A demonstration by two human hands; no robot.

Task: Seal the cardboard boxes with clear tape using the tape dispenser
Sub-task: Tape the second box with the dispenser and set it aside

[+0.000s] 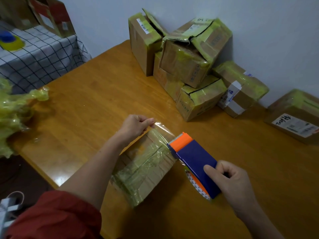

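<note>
Cardboard box wrapped in yellowish tape (pixel 146 169) on wooden surface (pixel 86 100) | left hand (pixel 134 125) fingers pinching clear tape strip (pixel 164 129) | right hand (pixel 231 185) gripping blue-orange tape dispenser (pixel 193 159) at box's 3 o'clock

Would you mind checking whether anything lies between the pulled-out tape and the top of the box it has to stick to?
Nothing visible does. The left hand holds the tape end over the box's far edge, the right hand holds the dispenser at its right side, and the top beneath looks bare apart from older tape.

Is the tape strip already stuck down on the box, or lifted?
Lifted: the left hand pinches the clear tape strip's free end above the brown cardboard box.
</note>
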